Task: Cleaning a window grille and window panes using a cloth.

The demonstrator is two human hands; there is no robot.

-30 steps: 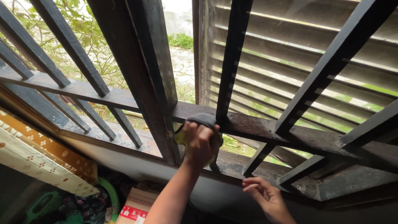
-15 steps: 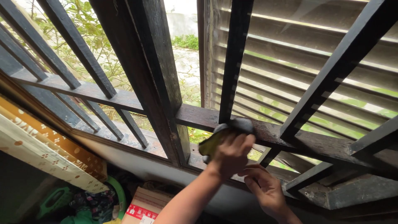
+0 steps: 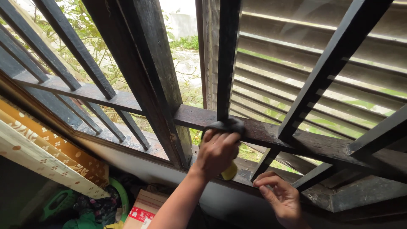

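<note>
Hands — left (image 3: 217, 153) gripping dark cloth (image 3: 224, 126) on rough wooden rail (image 3: 271, 135), right (image 3: 282, 198) loosely curled, empty.

A dark wooden window frame (image 3: 140, 76) with angled bars (image 3: 72, 55) fills the view. A louvred shutter (image 3: 305, 72) stands open outside on the right. Daylight comes in over green foliage (image 3: 91, 36) and pale ground. Below the sill (image 3: 364, 191), a patterned orange-and-cream curtain (image 3: 46, 148) hangs at left, above a cardboard box (image 3: 142, 210) and green plastic items (image 3: 55, 203).

Home interior: dark wooden barred window (image 3: 254, 131), louvred shutter (image 3: 305, 85), patterned curtain (image 3: 46, 148), garden outside.
</note>
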